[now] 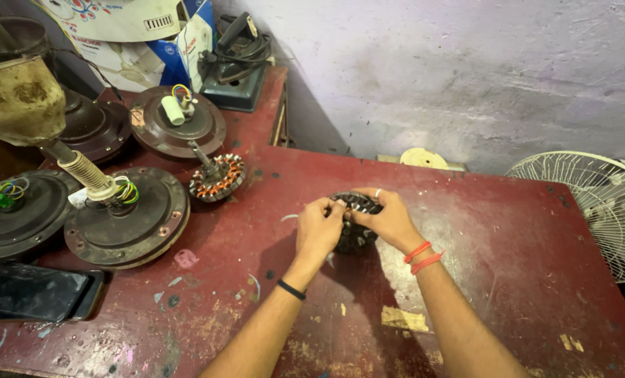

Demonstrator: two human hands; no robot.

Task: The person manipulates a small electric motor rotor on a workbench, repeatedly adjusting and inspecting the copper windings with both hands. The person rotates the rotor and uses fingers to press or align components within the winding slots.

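The dark round metal motor core [355, 222] looks dull and slotted. The dark red painted wooden table [508, 231] is matt, scratched and chipped. The round dark metal fan housing [127, 218] appears dusty; the black phone [36, 292] is glossy.

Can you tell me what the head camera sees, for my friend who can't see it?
Two hands, left and right, grip a round stator on a worn red table. Fan motors and a phone sit on their left.
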